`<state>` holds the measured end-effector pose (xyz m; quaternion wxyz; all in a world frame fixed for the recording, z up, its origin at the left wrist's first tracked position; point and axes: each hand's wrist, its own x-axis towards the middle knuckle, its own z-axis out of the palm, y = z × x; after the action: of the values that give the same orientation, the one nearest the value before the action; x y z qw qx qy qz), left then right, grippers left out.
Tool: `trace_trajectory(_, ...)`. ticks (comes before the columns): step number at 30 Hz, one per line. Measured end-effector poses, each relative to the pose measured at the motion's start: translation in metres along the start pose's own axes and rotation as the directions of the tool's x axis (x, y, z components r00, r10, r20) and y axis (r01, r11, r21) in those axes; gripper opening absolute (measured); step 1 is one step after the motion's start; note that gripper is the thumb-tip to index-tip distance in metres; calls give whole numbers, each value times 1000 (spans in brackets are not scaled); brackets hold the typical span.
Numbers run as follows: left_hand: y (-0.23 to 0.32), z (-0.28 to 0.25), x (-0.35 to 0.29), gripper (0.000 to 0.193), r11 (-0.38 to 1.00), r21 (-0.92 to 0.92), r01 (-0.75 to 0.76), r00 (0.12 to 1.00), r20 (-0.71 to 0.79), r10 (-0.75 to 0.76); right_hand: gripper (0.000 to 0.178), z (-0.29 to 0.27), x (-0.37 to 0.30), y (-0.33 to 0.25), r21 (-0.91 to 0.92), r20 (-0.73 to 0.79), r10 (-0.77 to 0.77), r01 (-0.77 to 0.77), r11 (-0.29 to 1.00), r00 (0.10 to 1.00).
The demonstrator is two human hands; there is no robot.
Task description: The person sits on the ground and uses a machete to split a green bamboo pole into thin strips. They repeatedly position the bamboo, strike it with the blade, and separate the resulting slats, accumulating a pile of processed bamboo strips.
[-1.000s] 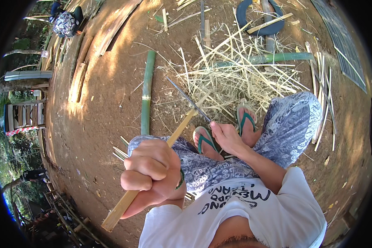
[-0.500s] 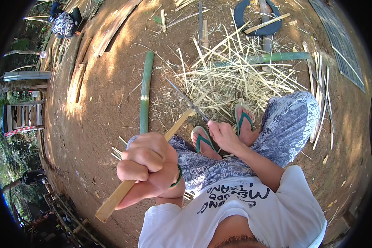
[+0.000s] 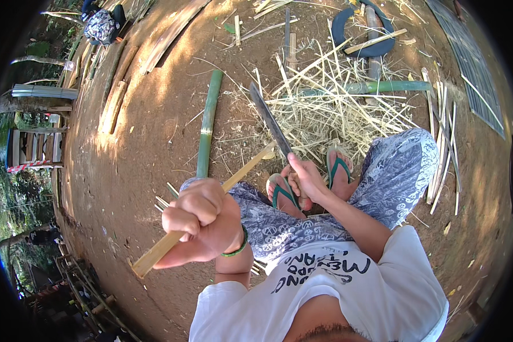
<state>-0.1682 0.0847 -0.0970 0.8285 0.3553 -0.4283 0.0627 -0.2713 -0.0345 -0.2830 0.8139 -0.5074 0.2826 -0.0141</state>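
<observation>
A split bamboo strip [image 3: 249, 169] runs slantwise through my left hand [image 3: 199, 212], whose fingers are wrapped round its lower part. Its near end juts out below the fist, and its far end, with a small pale curl, points up toward the knife. The knife [image 3: 269, 121] has a long dark blade and is gripped by my right hand [image 3: 308, 179]; the handle is mostly hidden by the fingers. The blade leans up and left with its broad side in view, close to the strip's far end. Whether blade and strip touch, I cannot tell.
Beyond my sandalled feet lies a heap of bamboo slivers [image 3: 347, 111] over a green bamboo pole [image 3: 396, 86]. Another green bamboo piece [image 3: 208, 122] lies to the left. Long strips [image 3: 443, 142] are on the right, near a slatted panel [image 3: 467, 65]. A black ring [image 3: 339, 28] sits at the far side.
My right hand has turned over, so the knife's broad side shows instead of its thin edge, and the blade points more upright. My left hand and the strip have moved slightly up.
</observation>
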Motion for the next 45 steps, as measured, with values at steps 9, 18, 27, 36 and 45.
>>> trace_trajectory(9, 74, -2, -21, 65, 987, 114, -116, 993, 29, 114, 26, 60, 32, -111, 519, 37, -95, 62, 853, 995)
trace_trajectory(18, 60, -49, 2, 86, 597, 101, 796, 585, 123, -801, 25, 44, 29, -226, 233, 131, -539, 503, 833, 832)
trace_trajectory(27, 0, 2, 35, 51, 482, -6, 876, 471, 223, -854, 31, 36, -10, -262, -221, 204, -658, 689, 690, 725)
trace_trajectory(36, -22, 29, 33, 39, 450, -199, 871, 480, 149, -864, 61, -9, 9, -217, -738, 427, -838, 667, -106, 340)
trace_trajectory(45, -30, 25, 17, 17, 430, -91, 898, 437, 80, -896, 63, -22, 18, -220, -785, 540, -764, 540, -305, 353)
